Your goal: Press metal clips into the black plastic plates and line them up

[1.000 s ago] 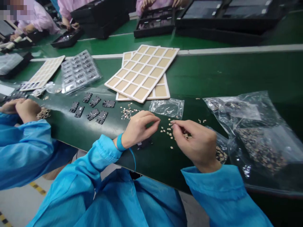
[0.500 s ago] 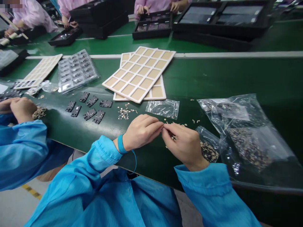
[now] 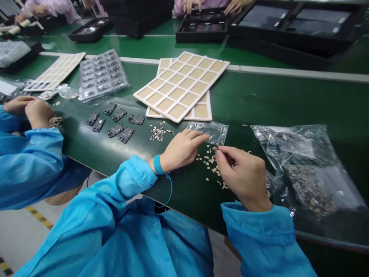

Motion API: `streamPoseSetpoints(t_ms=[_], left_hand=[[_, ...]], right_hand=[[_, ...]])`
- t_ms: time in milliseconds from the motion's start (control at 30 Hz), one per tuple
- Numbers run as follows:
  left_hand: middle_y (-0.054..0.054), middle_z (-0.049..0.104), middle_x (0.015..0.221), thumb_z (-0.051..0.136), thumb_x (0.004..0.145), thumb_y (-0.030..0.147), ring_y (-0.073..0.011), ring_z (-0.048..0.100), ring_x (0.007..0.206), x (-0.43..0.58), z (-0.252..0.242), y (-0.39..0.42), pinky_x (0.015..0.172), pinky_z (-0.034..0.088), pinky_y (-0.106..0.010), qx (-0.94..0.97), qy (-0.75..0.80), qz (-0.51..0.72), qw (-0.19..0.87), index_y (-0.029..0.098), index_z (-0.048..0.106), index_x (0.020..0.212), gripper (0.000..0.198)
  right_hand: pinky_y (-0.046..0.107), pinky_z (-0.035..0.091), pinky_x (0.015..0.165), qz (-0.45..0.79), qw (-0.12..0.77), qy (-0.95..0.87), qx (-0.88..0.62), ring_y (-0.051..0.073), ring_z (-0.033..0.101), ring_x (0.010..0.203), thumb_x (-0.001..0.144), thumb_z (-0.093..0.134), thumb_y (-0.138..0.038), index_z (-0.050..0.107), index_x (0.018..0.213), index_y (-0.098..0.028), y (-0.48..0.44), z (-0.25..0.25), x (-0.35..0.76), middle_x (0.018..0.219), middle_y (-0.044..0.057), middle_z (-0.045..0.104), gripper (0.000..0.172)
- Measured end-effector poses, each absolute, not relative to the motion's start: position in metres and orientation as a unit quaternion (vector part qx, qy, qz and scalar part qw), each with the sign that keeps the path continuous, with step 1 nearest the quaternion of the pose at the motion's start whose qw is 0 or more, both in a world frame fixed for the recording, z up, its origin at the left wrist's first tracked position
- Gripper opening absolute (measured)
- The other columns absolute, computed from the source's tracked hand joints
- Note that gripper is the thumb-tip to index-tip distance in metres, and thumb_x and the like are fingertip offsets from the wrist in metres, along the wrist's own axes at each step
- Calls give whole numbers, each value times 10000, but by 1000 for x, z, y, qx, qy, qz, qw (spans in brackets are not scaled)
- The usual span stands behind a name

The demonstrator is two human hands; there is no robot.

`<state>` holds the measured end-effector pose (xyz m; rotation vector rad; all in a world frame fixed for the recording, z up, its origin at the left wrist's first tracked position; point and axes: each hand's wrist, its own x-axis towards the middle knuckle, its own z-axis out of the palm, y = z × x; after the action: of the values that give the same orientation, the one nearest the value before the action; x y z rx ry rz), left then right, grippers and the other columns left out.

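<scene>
My left hand [image 3: 184,150], with a blue wrist strap [image 3: 158,164], is over the bench with its index finger stretched out and the other fingers loosely bent. I see nothing held in it. To its right, my right hand [image 3: 243,173] pinches a tiny piece [image 3: 215,148] between thumb and fingertips; its kind is too small to make out. Scattered small beige pieces [image 3: 213,169] lie below and beside the right fingertips. Left of my left hand are a little pile of small metallic pieces [image 3: 160,133] and several black slotted parts [image 3: 126,135].
Beige-and-white grid trays [image 3: 180,86] lie crossed behind my hands, near an empty-looking clear bag [image 3: 215,132]. A clear bag of small parts [image 3: 311,188] lies right. A clear blister tray [image 3: 103,75] lies left. A neighbour's hands [image 3: 37,111] work at far left; black trays [image 3: 201,36] stand across.
My hands, whose fingertips met before, have come apart. The left index finger has straightened, and the right hand keeps its pinch. The whole view has shifted slightly.
</scene>
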<state>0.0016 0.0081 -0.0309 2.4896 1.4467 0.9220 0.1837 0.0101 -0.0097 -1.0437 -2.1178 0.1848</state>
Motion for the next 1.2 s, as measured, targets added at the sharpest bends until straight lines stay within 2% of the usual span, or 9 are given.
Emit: streamPoseSetpoints(t_ms=[33, 100, 233, 433, 667, 800, 900, 1000, 1200], left_hand=[[-146, 646, 1179, 462, 810, 44, -220, 606, 1031, 0, -30, 7, 909, 517, -385, 819, 467, 326, 62, 91, 569, 1214, 421], [-149, 642, 1181, 503, 842, 114, -214, 602, 1070, -4, -26, 3, 928, 518, -367, 821, 437, 358, 90, 91, 548, 1231, 393], [-91, 707, 941, 517, 926, 258, -164, 657, 870, -7, -18, -4, 776, 538, -280, 833, 401, 345, 164, 132, 654, 1008, 203], [-17, 692, 735, 581, 861, 184, -93, 618, 661, -2, -14, -10, 635, 490, -195, 746, 456, 398, 277, 130, 677, 838, 112], [-53, 715, 781, 602, 801, 191, -112, 655, 723, -1, -12, -9, 682, 530, -219, 634, 446, 419, 473, 98, 681, 868, 140], [-73, 740, 858, 613, 744, 102, -133, 690, 808, -2, -12, -7, 742, 546, -235, 587, 416, 407, 563, 97, 694, 906, 181], [-50, 726, 765, 699, 733, 184, -104, 659, 697, -1, -11, -7, 643, 520, -194, 571, 431, 408, 567, 93, 707, 816, 123], [-27, 700, 676, 688, 765, 195, -73, 621, 611, 0, -10, -7, 588, 500, -171, 543, 431, 420, 586, 91, 706, 745, 106], [-26, 715, 695, 661, 769, 97, -89, 664, 643, 3, -13, -9, 642, 566, -203, 445, 411, 457, 651, 95, 721, 869, 117]], right_hand=[[281, 472, 520, 74, 366, -837, -401, 183, 663, 589, 878, 542, -182, 697, 842, -178, 10, -11, 183, 737, 45, 728, 159], [285, 475, 536, 74, 342, -855, -382, 192, 674, 617, 881, 525, -178, 700, 857, -171, 10, -15, 182, 762, 52, 731, 177], [289, 463, 538, 87, 309, -876, -360, 192, 662, 611, 884, 513, -175, 702, 842, -164, 9, -18, 181, 733, 49, 711, 194], [254, 514, 555, 250, 365, -796, -413, 161, 665, 608, 841, 605, -201, 723, 821, -182, 10, -10, 181, 744, 23, 729, 121], [242, 523, 506, 391, 415, -689, -448, 158, 655, 564, 782, 662, -262, 734, 784, -189, 11, -11, 179, 655, 12, 703, 103], [250, 523, 504, 386, 401, -700, -449, 163, 653, 566, 791, 657, -259, 740, 788, -188, 11, -11, 179, 670, 20, 710, 109], [279, 563, 601, 377, 396, -716, -434, 180, 685, 648, 800, 658, -248, 747, 794, -199, 8, -9, 178, 730, 22, 731, 102], [287, 571, 634, 373, 401, -724, -419, 178, 693, 671, 822, 645, -240, 749, 815, -210, 5, -10, 176, 760, 16, 737, 108], [290, 566, 598, 256, 453, -737, -431, 171, 675, 672, 827, 659, -199, 694, 882, -204, 1, -12, 175, 795, 20, 720, 65]])
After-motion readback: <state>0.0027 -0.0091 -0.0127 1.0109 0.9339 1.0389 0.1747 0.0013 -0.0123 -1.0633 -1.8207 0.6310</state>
